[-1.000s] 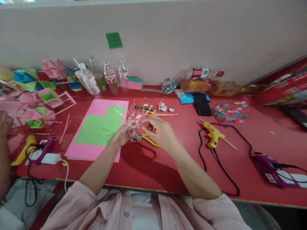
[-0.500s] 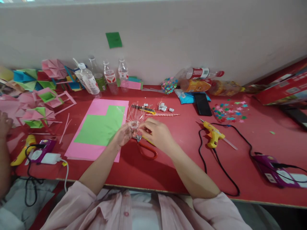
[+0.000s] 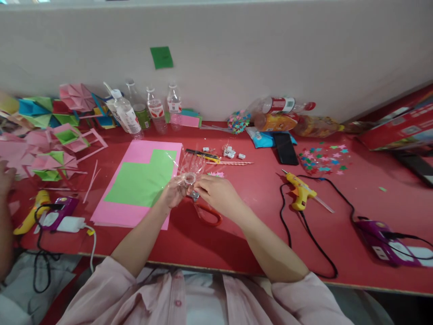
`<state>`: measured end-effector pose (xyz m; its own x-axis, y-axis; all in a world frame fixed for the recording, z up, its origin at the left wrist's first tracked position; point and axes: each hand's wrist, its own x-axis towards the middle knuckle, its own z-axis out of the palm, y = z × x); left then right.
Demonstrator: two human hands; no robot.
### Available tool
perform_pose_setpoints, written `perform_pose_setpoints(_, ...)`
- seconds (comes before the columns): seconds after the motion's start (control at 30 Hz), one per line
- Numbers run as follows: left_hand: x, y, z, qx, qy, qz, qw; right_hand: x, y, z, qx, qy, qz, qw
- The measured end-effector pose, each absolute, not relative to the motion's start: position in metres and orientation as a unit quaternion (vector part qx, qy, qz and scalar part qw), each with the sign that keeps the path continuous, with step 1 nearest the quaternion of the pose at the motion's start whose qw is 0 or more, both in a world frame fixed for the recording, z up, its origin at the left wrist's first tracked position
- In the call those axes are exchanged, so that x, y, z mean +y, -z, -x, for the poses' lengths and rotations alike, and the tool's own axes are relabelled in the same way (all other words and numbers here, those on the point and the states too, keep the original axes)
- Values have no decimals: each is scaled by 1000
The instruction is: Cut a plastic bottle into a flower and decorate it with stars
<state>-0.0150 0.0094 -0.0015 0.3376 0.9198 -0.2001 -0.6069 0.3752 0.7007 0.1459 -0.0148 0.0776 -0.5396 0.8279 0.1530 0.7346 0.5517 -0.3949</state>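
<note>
Between my two hands is a clear plastic bottle top (image 3: 190, 178), its neck ring facing me and its body cut into thin strips that splay outward. My left hand (image 3: 175, 192) is closed around its left side. The fingers of my right hand (image 3: 211, 187) pinch it at the right of the neck. Below them on the table lie scissors (image 3: 210, 215) with red handles, partly hidden by my right hand. Just beyond the strips are a yellow and black utility knife (image 3: 204, 155) and a striped paper straw (image 3: 237, 163).
Pink and green paper (image 3: 135, 180) lies left. Clear bottles (image 3: 174, 106) line the wall. A yellow glue gun (image 3: 301, 192) with its cord, a phone (image 3: 286, 148) and star confetti (image 3: 324, 158) are right. Another person's hand (image 3: 6, 176) shows at far left, near paper crafts (image 3: 50, 164).
My right hand has shifted slightly down and left against the bottle neck, uncovering some pink confetti stars behind it. The bottle top has turned a little.
</note>
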Motion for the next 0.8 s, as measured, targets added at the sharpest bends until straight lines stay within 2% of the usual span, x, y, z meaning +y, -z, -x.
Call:
perform_pose_setpoints(0.1, 10, -1, 16, 304, -481, -261, 780, -16, -80, -147, -865, -145, 451, 166)
perform_pose_setpoints(0.37, 13, 3, 19, 311, -476, -245, 785, -26, -90, -149, -841, -130, 456, 261)
perform_pose_setpoints(0.63, 16, 9, 20, 307, -487, -229, 785, -33, -106, -159, -842, -150, 439, 274)
perform_pose_setpoints(0.8, 14, 5, 20, 292, -469, -255, 793, -34, -116, -171, -823, -142, 435, 335)
